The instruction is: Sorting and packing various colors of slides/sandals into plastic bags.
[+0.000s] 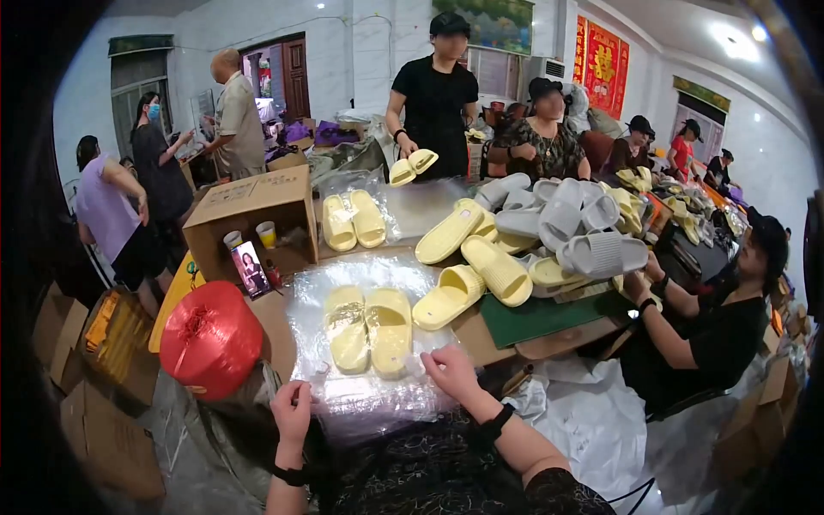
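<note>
A pair of pale yellow slippers [369,328] lies side by side inside a clear plastic bag [360,283] on the table in front of me. My left hand [293,410] pinches the bag's near left edge. At the near right edge, my right hand [450,371] grips the plastic just below the slippers' heels. More loose yellow slippers [474,266] lie to the right of the bag.
A red spool of twine [211,340] stands at my left, and an open cardboard box [254,216] behind it. Grey slippers [566,225] are piled at right, a second bagged pair [354,220] farther back. Several people stand or sit around the table; one holds yellow slippers [412,165].
</note>
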The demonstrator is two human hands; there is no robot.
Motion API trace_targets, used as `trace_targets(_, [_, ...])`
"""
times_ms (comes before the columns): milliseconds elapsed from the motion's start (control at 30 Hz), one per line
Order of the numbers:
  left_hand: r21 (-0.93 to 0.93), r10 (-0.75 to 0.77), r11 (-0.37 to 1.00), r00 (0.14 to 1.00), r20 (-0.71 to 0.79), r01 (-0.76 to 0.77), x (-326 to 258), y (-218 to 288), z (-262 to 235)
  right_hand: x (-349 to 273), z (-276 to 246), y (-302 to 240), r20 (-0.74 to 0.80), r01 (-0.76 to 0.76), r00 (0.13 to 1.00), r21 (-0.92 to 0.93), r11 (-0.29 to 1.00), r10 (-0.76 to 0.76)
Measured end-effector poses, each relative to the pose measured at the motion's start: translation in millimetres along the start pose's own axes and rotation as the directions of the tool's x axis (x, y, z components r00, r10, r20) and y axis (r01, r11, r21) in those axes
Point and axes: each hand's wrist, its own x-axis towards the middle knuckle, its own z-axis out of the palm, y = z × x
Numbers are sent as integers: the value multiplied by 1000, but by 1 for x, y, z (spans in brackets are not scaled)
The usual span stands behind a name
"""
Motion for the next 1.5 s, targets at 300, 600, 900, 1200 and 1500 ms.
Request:
trace_targets(300, [-58, -175, 983, 984, 32, 177, 8, -1, 3, -1, -12, -33, -200, -72, 971, 269, 960, 129])
trace_targets(600, [-139, -167, 976, 986, 25, 169, 1, 8, 4, 7, -15, -77, 313, 343, 898, -55, 938, -310])
trace_targets(900, [-59, -141, 988, 989, 48, 143, -4, 0, 1, 21, -6, -64, 385, 295, 894, -123, 947, -229])
trace_targets(1200, [-91, -101, 991, 995, 0, 101, -7, 7, 2, 40, -2, -52, 540, 118, 839, -46, 992, -75])
trace_targets(1500, [45, -168, 985, 986, -24, 168, -2, 14, 8, 40, 17, -43, 394, -92, 908, -153, 984, 146])
